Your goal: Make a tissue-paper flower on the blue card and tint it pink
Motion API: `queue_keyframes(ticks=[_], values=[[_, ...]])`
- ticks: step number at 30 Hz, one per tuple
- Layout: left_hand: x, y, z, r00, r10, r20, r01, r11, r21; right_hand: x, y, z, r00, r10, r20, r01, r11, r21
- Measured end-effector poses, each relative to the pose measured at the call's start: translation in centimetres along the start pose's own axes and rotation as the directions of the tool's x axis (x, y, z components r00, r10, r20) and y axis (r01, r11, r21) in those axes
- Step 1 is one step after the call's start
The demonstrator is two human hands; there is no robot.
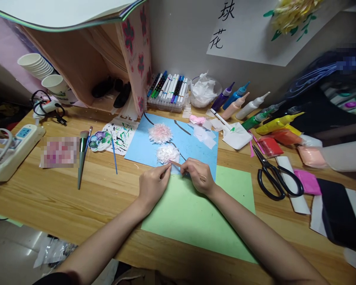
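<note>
Seen from my head, my right hand point(199, 176) grips a slim brush-like tool point(175, 162) at the white ruffled flower point(167, 152) on blue paper point(136, 146); my left hand point(152, 184) bunches its fingertips beside it, any grip hidden. Petals look light, soft, crushable, best steadied at the edge.

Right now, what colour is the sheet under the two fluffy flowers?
Blue sheet, seen best in the head view.

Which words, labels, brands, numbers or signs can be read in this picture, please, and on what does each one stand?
"球" – upper character, on the white sheet on the wall.
"花" – below it, on the same sheet.
Too small or blurred to read: the small marks on the pink flowered panel and any print on the power strip.
The pixelated card shows no readable text.
</note>
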State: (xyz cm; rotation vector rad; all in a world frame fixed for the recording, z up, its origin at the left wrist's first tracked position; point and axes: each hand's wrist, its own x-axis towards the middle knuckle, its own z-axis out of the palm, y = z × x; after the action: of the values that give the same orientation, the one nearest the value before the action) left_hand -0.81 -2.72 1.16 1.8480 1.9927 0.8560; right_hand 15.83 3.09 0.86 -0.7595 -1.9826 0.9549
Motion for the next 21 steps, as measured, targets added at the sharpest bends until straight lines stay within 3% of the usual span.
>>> queue_keyframes(ticks=[5, 9, 12, 16, 21], values=[[0.2, -0.1, 0.0, 1.000, -0.008, 0.013, 0.008, 1.000, 0.009, 0.7, -0.2, 0.3, 0.999, -0.046, 0.009, 0.046, 0.998, -0.035], [0.4, -0.1, -0.1, 1.000, -0.006, 0.007, 0.006, 1.000, 0.008, 2.5, -0.9, 0.2, 0.991, -0.096, 0.089, 0.107, 0.986, -0.128], [0.4, -0.1, -0.2, 1.000, -0.002, 0.008, 0.002, 1.000, 0.003, 4.7, -2.3, 0.1, 0.985, 0.058, 0.164, -0.025, 0.980, -0.196], [0.3, -0.1, -0.2, 0.999, -0.020, 0.043, 0.019, 0.999, 0.027, 8.1, -4.3, 0.9, 0.914, 0.345, 0.215, -0.248, 0.892, -0.377], [0.4, -0.1, -0.2, 0.996, -0.049, 0.076, 0.047, 0.999, 0.028, 11.9, -5.0, 2.5, 0.864, 0.447, 0.231, -0.240, 0.770, -0.591]])
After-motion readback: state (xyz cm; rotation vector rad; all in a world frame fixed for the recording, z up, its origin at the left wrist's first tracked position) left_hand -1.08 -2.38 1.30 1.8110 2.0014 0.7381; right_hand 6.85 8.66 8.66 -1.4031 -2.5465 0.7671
